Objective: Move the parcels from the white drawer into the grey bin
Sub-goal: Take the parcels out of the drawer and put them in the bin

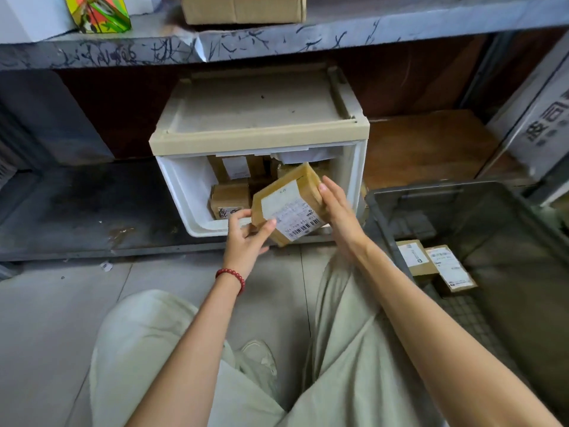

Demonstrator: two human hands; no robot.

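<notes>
Both hands (246, 238) gripping taped cardboard parcel (289, 204), smooth white plastic drawer (181, 192)

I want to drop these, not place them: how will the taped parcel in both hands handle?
Probably stiff: the taped parcel shows flat faces between the left hand and right hand. Likely light: gripped only at its edges. Glossy tape may be slippery.

The grey bin (415, 190) is running off the right edge; the held parcel (289, 204) (print unreadable) is covering drawer parcels (229, 195).

White drawer (184, 192); grey bin (431, 188); tan parcel (308, 179) (white barcoded label (284, 211))
</notes>
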